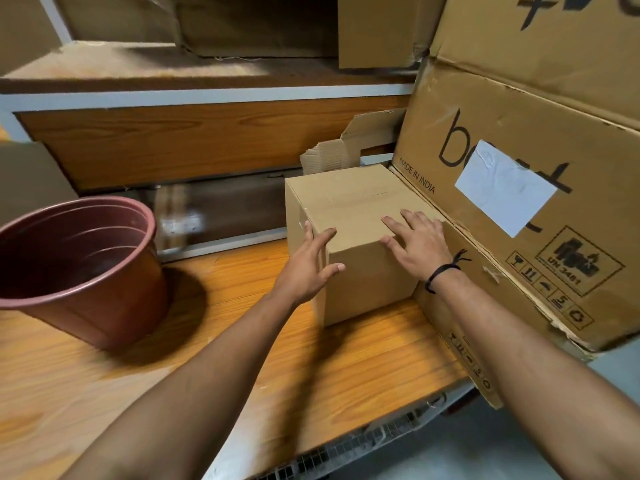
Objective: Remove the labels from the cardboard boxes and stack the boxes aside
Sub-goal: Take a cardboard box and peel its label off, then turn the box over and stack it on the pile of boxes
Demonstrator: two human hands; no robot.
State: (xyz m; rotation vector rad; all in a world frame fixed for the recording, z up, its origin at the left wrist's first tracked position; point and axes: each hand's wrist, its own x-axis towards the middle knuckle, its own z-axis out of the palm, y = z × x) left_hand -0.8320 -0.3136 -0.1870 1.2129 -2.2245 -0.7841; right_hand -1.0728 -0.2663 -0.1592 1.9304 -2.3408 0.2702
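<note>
A small plain cardboard box (pixel 353 206) stands on the wooden table (pixel 346 368), pushed against a large printed carton. My left hand (pixel 308 265) presses its left front corner with straight, spread fingers. My right hand (pixel 419 244) lies flat on the box's top near the right edge, fingers straight. No label shows on the small box's visible faces. The large carton (pixel 512 140) at the right carries a white label (pixel 502 185) stuck over its black lettering.
A reddish-brown plastic bucket (pixel 79 265) stands at the left on the table. A wooden shelf unit (pixel 194 133) runs behind, with more cartons (pixel 377 29) on top. Torn cardboard flaps (pixel 346 147) stick up behind the small box. The table's front edge drops to a grey floor (pixel 485 445).
</note>
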